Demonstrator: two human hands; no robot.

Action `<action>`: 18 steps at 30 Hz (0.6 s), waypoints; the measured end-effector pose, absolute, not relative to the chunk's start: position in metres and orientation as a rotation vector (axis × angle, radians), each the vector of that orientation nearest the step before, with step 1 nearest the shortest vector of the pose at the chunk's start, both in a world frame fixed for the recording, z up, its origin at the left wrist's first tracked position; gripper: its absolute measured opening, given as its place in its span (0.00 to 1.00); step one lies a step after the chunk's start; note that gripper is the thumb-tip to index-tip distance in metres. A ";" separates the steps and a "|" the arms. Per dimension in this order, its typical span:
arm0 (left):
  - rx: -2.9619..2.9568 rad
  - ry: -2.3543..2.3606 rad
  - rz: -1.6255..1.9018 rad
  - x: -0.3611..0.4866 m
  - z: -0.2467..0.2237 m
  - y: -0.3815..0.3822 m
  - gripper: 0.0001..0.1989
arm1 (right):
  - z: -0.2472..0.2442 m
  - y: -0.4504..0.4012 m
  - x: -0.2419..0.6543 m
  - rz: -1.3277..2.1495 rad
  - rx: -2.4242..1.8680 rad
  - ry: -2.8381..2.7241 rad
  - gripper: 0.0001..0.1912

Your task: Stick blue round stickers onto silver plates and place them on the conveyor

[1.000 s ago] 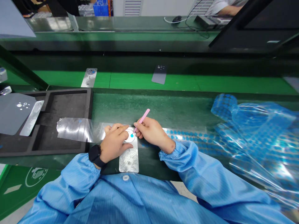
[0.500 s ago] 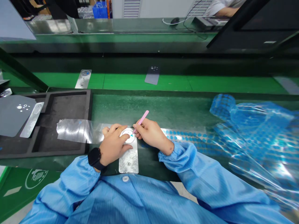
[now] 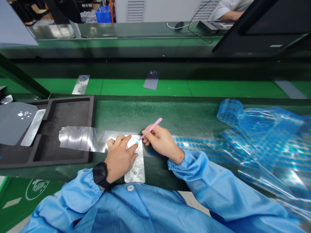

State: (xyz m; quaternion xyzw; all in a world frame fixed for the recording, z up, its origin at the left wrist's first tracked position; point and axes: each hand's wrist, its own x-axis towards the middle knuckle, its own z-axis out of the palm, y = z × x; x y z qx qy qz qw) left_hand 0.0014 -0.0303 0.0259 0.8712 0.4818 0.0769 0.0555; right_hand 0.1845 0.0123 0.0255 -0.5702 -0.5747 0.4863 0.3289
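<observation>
A silvery phone back panel [image 3: 135, 171] with a white camera ring [image 3: 131, 142] lies in front of me on the bench. My left hand [image 3: 120, 157] rests across its left side with the fingers apart, holding nothing. One fingertip touches the panel beside a small blue sticker [image 3: 137, 143] in the ring. Pink tweezers [image 3: 155, 124] are pinched in my right hand [image 3: 160, 141]. Their tip is just right of the ring, apart from the sticker. Under the panel runs a clear film strip [image 3: 77, 138], with rows of blue dots [image 3: 194, 142] to the right.
A black foam tray [image 3: 93, 113] on the left carries a grey panel [image 3: 12, 123] and a narrow silvery panel [image 3: 33, 127]. Crumpled blue-dotted film [image 3: 267, 129] covers the right. On the green belt lie a silvery panel [image 3: 81, 85] and a grey panel [image 3: 151, 81]. Someone's arm [image 3: 232, 15] shows beyond.
The tweezers' tip has moved off the blue sticker, up and right. My left fingers have come down onto the panel beside the sticker. Panels on the belt sit slightly farther left in view.
</observation>
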 end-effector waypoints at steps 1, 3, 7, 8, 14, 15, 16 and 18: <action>2.640 1.459 0.234 0.001 0.026 -0.030 0.12 | 0.025 0.010 0.186 1.251 -1.464 -1.531 0.06; 2.634 1.451 0.238 0.001 0.025 -0.031 0.12 | 0.022 0.006 0.188 1.178 -1.408 -1.638 0.07; 2.627 1.450 0.244 0.001 0.024 -0.031 0.12 | 0.017 0.002 0.188 1.010 -1.373 -1.823 0.08; 2.627 1.448 0.245 0.001 0.024 -0.032 0.12 | 0.016 0.002 0.187 0.979 -1.373 -1.849 0.08; 2.608 1.447 0.273 0.002 0.024 -0.031 0.13 | 0.011 0.002 0.186 0.770 -1.268 -1.998 0.08; 2.613 1.450 0.284 0.002 0.024 -0.031 0.12 | 0.010 0.002 0.186 0.714 -1.236 -2.020 0.08; 2.620 1.454 0.295 0.002 0.024 -0.031 0.12 | 0.009 0.002 0.186 0.654 -1.203 -2.040 0.09; 2.637 1.463 0.308 0.002 0.024 -0.031 0.12 | 0.008 0.001 0.186 0.542 -1.146 -2.076 0.09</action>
